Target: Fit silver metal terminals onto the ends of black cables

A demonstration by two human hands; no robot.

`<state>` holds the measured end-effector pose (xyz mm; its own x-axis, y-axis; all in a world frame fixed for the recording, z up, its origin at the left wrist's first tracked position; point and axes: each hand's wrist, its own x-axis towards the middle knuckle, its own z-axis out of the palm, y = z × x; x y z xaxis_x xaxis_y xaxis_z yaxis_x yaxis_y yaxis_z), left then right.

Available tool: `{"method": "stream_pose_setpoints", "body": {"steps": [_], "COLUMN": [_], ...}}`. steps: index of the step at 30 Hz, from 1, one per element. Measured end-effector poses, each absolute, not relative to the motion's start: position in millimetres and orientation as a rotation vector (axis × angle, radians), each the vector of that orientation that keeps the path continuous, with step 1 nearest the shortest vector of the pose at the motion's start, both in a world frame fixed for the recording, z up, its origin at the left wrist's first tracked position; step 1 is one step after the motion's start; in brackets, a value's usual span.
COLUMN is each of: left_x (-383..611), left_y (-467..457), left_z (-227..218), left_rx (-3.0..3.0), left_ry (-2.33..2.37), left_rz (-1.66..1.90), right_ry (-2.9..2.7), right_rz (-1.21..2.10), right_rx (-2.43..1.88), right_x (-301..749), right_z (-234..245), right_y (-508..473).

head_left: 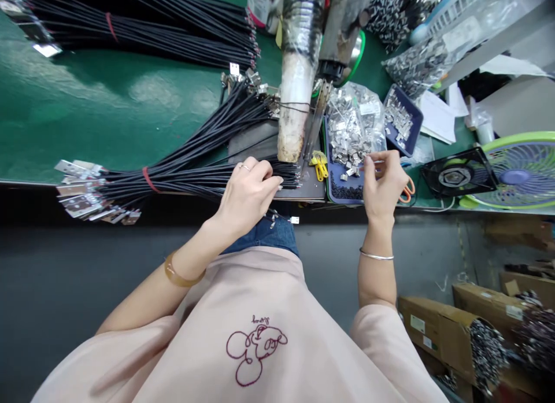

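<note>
My left hand (249, 192) rests with curled fingers on the near ends of a bundle of black cables (191, 172), which is tied with a red band and carries metal terminals (82, 195) at its far left end. My right hand (384, 183) pinches a small metal clip over a blue tray (342, 189) that holds a clear bag of metal clips (351, 125). A second fan of black cables (234, 119) lies just beyond the first bundle.
A press machine column (299, 73) stands behind the cables. Yellow snips (319, 166) and orange scissors (407, 189) lie near the tray. A second blue tray (401, 119), a green fan (515, 172), more cable bundles (143, 27) and cardboard boxes (468, 328) surround the green bench (108, 108).
</note>
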<state>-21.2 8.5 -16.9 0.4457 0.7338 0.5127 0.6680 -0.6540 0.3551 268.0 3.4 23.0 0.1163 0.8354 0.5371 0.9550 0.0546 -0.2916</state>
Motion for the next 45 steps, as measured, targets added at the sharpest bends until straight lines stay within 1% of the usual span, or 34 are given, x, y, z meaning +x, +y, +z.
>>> {"method": "stream_pose_setpoints", "body": {"steps": [3, 5, 8, 10, 14, 17, 21, 24, 26, 30, 33, 34, 35, 39, 41, 45], "left_x": [-21.1, -19.6, -17.5, -17.1, -18.6, -19.1, -13.3, -5.8, -1.7, 2.3, 3.2, 3.4, 3.5, 3.4, 2.8, 1.0], "left_y": [8.0, 7.7, 6.0, 4.3, 0.5, -2.0, -5.5, -8.1, -9.2, -8.5, -6.2, -5.4, -4.8, -4.7, -5.5, -6.6], "left_z": [-20.4, -20.9, -18.0, -14.2, -5.2, 0.0, 3.4, 3.9, 3.4, 1.9, 1.3, 1.4, 1.7, 3.7, 5.0, 8.4], "left_rx": [2.569, 2.534, 2.49, 2.464, 2.433, 2.415, 2.404, 2.334, 2.173, 1.658, 1.403, 1.369, 1.353, 1.361, 1.396, 1.544], "left_ry": [1.237, 1.196, 1.164, 1.171, 1.138, 1.068, 0.881, 0.851, 0.909, 1.017, 1.002, 0.998, 0.997, 1.018, 1.033, 1.04], "left_rz": [1.126, 1.208, 1.248, 1.259, 1.326, 1.264, 1.143, 1.179, 1.185, 1.053, 1.028, 1.03, 1.034, 1.043, 1.037, 1.049], "right_ry": [-1.553, -1.548, -1.705, -1.857, -2.17, -2.249, -2.184, -2.04, -1.843, -1.507, -1.464, -1.476, -1.499, -1.571, -1.565, -1.504], "right_rz": [-0.31, -0.27, -0.077, -0.023, -0.116, -0.183, -0.228, -0.146, -0.069, 0.204, 0.487, 0.528, 0.515, 0.244, 0.266, 0.437], "right_rx": [-1.722, -1.706, -1.769, -1.808, -1.798, -1.837, -1.898, -1.841, -1.747, -1.525, -1.386, -1.351, -1.328, -1.291, -1.281, -1.262], "right_x": [258.0, 255.5, 259.2, 264.3, 268.9, 265.4, 260.0, 256.7, 251.8, 228.7, 203.4, 195.4, 188.2, 171.6, 169.7, 170.9], "right_z": [31.6, 35.0, 35.4, 32.6, 25.1, 21.6, 17.6, 16.5, 19.1, 29.5, 31.0, 29.2, 26.5, 13.4, 9.7, 9.1], "right_y": [-11.0, -18.1, -22.7, -21.7, -14.4, -7.4, 2.6, 4.9, 0.0, -23.3, -40.3, -43.8, -45.9, -45.0, -43.2, -44.0]}}
